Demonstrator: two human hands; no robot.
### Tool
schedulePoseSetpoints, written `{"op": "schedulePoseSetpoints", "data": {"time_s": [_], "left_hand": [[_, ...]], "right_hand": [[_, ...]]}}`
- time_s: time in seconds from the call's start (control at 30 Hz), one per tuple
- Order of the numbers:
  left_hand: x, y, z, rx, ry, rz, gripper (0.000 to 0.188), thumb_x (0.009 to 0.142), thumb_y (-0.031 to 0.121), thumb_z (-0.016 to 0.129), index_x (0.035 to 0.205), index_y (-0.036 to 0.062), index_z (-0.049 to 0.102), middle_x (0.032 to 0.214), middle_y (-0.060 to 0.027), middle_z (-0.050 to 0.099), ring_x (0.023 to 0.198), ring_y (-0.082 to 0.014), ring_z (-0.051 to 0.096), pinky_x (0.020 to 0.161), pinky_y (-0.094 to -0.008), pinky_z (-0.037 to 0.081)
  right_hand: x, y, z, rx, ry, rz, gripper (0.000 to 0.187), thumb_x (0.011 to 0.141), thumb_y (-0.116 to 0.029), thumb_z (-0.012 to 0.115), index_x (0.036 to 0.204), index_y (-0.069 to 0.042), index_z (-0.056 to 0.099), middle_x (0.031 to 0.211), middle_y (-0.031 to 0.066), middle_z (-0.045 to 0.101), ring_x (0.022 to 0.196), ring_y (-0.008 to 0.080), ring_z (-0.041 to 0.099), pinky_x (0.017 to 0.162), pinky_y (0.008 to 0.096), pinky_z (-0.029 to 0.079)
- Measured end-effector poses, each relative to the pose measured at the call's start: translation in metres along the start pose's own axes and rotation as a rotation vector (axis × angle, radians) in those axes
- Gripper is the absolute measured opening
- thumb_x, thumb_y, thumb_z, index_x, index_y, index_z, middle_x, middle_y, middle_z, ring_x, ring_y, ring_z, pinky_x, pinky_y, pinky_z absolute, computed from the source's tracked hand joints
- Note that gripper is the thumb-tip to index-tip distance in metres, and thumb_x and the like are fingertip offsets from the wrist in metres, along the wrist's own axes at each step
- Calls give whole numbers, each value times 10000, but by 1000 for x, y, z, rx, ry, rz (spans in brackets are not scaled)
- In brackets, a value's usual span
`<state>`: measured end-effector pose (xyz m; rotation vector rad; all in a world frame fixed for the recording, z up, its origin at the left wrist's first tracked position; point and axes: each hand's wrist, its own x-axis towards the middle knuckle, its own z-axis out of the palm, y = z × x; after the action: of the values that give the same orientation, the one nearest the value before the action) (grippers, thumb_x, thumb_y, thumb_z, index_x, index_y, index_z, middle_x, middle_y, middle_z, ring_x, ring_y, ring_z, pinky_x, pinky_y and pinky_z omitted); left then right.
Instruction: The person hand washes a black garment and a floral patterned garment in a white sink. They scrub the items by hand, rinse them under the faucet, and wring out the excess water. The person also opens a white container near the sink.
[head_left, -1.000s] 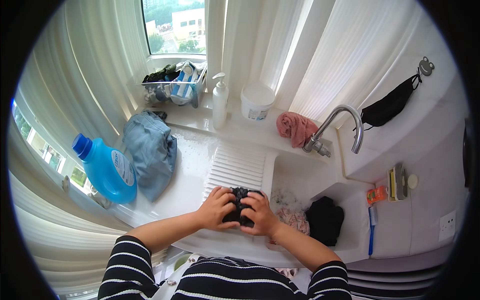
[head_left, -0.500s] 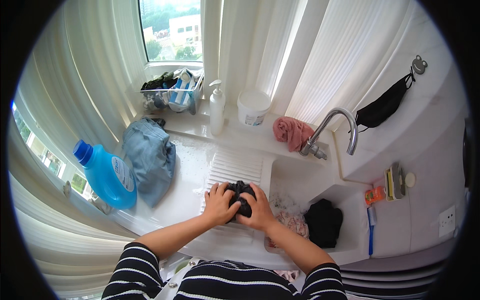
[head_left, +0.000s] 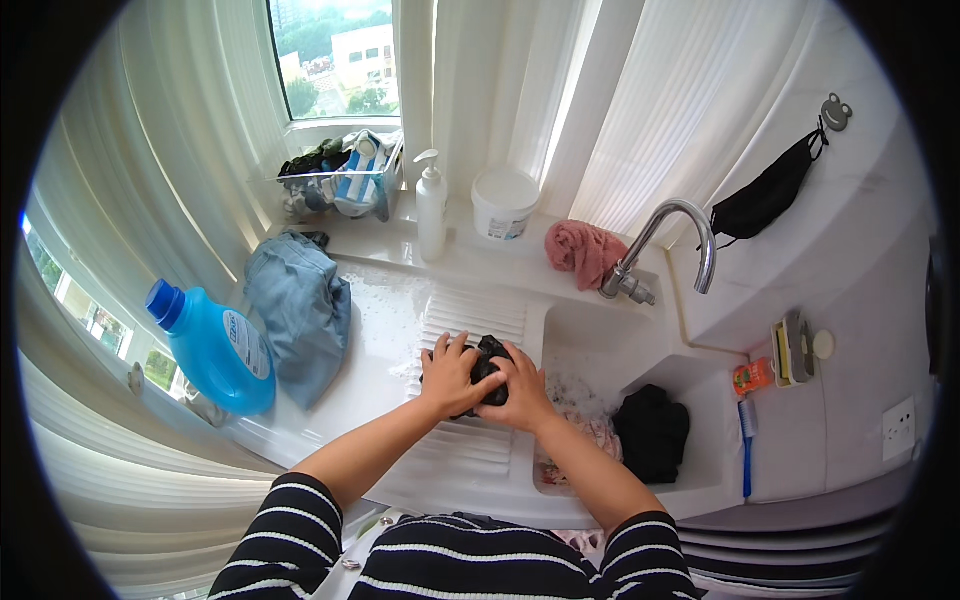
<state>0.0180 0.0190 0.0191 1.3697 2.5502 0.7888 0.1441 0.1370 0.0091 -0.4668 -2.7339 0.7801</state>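
Observation:
On the ribbed white washboard (head_left: 478, 312) my left hand (head_left: 452, 378) and my right hand (head_left: 522, 392) press down on a bunched wet black cloth (head_left: 490, 350). Fingers of both hands curl around it, the left on its left side and the right on its right. The hands mostly cover it, so what kind of garment it is cannot be made out. Right of the board, the sink basin (head_left: 575, 345) holds suds, a pink patterned cloth (head_left: 598, 437) and another black cloth (head_left: 652, 432).
Denim-blue clothing (head_left: 300, 310) and a blue detergent bottle (head_left: 220, 350) stand left. Behind are a basket (head_left: 345, 180), pump bottle (head_left: 432, 215), white tub (head_left: 505, 205), pink towel (head_left: 580, 252) and faucet (head_left: 665, 215). A blue-handled brush (head_left: 747, 450) sits at right.
Both hands have slid the black cloth a little farther up the ridges. My left hand now lies flatter over its left side.

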Motion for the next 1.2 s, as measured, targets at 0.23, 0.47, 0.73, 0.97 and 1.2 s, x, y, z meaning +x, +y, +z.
{"op": "schedulePoseSetpoints", "data": {"time_s": [0.23, 0.47, 0.73, 0.97, 1.2], "left_hand": [[-19, 39, 29, -224, 116, 281, 597, 692, 590, 714, 919, 43, 630, 1069, -140, 590, 978, -340, 538, 826, -436, 435], [31, 117, 61, -1593, -365, -446, 579, 879, 546, 575, 1202, 65, 558, 1075, -74, 614, 944, -185, 608, 798, -314, 500], [71, 164, 77, -2017, -724, -639, 447, 940, 561, 447, 1021, 138, 565, 939, -43, 649, 832, -177, 654, 721, -303, 547], [104, 190, 80, -2203, -716, -631, 282, 973, 341, 410, 958, 102, 558, 832, -50, 646, 720, -202, 640, 670, -304, 535], [104, 165, 109, -1780, -530, -518, 285, 954, 311, 446, 990, 66, 587, 904, -69, 644, 803, -210, 643, 710, -327, 525]], "right_hand": [[-60, 16, 4, 176, 312, -117, 772, 546, -311, 840, 1188, -119, 457, 1327, 187, 407, 1218, 406, 405, 980, 522, 359], [-41, 27, -43, 827, 724, 208, 527, 747, -217, 759, 1184, -66, 507, 1280, 156, 481, 1149, 288, 502, 990, 376, 397], [-30, 51, -117, 166, 735, -48, 257, 705, -190, 753, 854, -52, 596, 976, 143, 606, 901, 333, 553, 823, 415, 438], [-10, 75, -142, 179, 842, -122, 194, 734, -127, 715, 808, -35, 561, 822, 141, 587, 777, 353, 551, 720, 407, 449], [-8, 84, -127, 253, 825, -108, 142, 798, -105, 655, 811, 1, 562, 779, 128, 571, 707, 286, 554, 677, 337, 449]]}}
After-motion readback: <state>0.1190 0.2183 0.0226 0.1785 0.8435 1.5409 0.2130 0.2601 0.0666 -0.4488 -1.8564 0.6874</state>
